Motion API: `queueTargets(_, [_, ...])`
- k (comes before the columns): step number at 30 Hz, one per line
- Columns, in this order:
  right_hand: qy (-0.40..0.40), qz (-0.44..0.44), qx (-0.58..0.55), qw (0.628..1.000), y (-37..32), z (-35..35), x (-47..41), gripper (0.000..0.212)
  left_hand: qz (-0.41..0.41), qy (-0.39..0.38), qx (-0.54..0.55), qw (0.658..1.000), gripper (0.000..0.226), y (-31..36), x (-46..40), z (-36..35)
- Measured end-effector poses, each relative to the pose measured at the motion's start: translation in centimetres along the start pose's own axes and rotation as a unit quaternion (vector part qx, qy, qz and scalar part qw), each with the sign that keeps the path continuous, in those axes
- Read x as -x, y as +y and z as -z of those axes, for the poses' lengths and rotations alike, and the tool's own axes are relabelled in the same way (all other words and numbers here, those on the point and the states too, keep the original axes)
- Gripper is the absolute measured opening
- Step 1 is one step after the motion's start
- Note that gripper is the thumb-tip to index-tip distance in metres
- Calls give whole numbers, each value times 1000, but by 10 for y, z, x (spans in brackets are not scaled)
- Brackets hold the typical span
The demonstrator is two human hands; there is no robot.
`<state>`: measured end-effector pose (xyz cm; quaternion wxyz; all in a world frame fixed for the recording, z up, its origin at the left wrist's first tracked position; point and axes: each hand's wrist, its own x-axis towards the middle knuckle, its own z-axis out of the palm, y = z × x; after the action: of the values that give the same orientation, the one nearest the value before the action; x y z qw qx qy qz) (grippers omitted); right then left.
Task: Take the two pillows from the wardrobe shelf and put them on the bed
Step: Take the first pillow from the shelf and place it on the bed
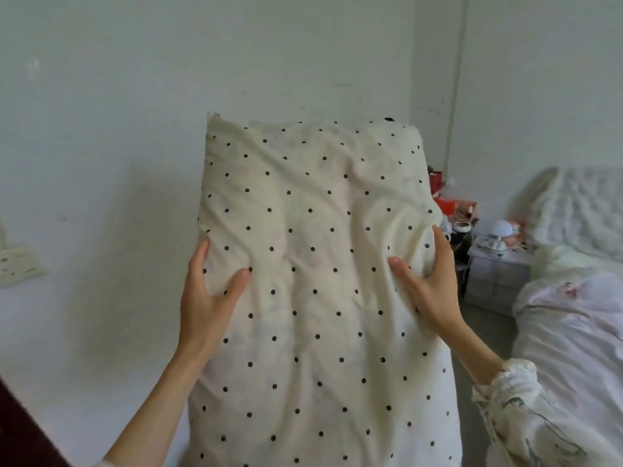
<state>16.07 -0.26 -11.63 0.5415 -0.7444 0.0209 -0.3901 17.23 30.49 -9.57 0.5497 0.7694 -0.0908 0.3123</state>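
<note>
Plain pale wall (135, 96) fills the far side of the room; a wall socket (17, 264) sits at left. The bed (573, 332), with pale floral bedding, lies at right. A cluttered nightstand (499, 264) stands in the far right corner beside it. A cream polka-dot pillow (317, 281) is held upright at centre, blocking the view beyond. Left hand (205, 298) and right hand (428, 284) each grasp one side edge, thumbs pressed into the front.

Pillow (320, 264) blocks ahead — cluttered nightstand (499, 264) probably beside bed (573, 348)
</note>
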Motion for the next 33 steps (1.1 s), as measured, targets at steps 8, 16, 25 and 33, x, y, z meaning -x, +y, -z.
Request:
queueTargets(8, [109, -24, 59, 992, 56, 3, -61, 94, -9, -102, 65, 993, 75, -49, -89, -110])
queueTargets(16, [199, -43, 128, 971, 138, 70, -153, 97, -38, -192, 126, 973, 75, -57, -140, -295])
queueTargets(25, [248, -38, 179, 951, 217, 157, -290, 96, -50, -242, 194, 949, 74, -31, -199, -510])
queueTargets(33, [284, -37, 203, 936, 292, 197, -399, 95, -60, -243, 210, 945, 72, -25, -254, -667])
